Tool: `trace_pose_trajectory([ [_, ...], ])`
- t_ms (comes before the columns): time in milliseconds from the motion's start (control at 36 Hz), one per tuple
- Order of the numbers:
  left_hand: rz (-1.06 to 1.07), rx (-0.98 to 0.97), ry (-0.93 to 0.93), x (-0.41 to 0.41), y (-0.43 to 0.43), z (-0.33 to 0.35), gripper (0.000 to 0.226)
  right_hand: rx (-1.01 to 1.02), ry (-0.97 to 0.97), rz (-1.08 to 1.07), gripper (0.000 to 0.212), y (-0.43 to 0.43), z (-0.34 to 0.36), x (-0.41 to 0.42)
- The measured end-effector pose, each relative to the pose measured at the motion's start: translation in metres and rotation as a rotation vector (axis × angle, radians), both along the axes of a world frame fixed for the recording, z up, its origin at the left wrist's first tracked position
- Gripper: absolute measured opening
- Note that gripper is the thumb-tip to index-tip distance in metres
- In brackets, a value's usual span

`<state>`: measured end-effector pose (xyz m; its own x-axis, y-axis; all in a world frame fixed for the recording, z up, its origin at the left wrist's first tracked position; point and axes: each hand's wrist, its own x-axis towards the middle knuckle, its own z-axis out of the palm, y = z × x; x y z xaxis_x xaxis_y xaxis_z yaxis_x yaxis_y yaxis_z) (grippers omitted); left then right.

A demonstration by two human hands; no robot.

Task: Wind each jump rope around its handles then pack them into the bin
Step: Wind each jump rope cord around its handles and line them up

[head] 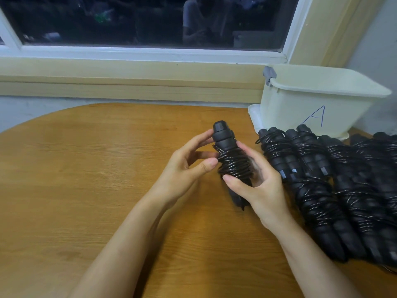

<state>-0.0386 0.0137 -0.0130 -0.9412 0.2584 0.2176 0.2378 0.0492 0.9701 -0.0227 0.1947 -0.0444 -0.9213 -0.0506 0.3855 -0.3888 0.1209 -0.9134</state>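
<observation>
R hand [257, 186] grasps wound jump rope [233, 162] w/ fingers curled round coil, L hand [187, 166] pinching it opposite, handle tips projecting above grip.

l hand [189, 166] & r hand [261, 186] curled round wound rope [234, 162]
</observation>
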Motion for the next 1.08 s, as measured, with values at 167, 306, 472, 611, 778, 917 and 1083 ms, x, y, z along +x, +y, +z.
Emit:
trace_pose_trajectory([
  [167,-0.034,0.062,-0.071,0.001,0.000,-0.001,0.056,-0.120,-0.112,0.103,0.068,0.000,-0.002,-0.001],
  [306,0.031,0.092,-0.086,-0.002,0.001,-0.004,0.075,-0.057,-0.111,0.099,0.067,-0.001,-0.006,-0.003],
  [472,0.138,0.070,-0.098,-0.003,0.005,-0.003,0.072,-0.010,-0.110,0.158,0.061,-0.005,-0.007,0.000],
  [611,0.223,0.053,-0.091,-0.001,0.009,-0.006,0.063,0.113,-0.075,0.083,0.075,-0.014,-0.013,0.001],
  [778,0.188,0.078,-0.133,-0.002,0.009,-0.005,0.072,0.110,-0.005,0.038,0.076,-0.010,-0.010,0.002],
  [917,0.155,0.088,-0.172,-0.003,0.004,-0.006,0.070,0.086,0.024,0.047,0.070,-0.010,-0.006,0.003],
  [1083,0.120,0.167,-0.210,-0.005,0.001,-0.005,0.069,0.069,0.085,0.076,0.060,-0.010,-0.005,0.003],
])
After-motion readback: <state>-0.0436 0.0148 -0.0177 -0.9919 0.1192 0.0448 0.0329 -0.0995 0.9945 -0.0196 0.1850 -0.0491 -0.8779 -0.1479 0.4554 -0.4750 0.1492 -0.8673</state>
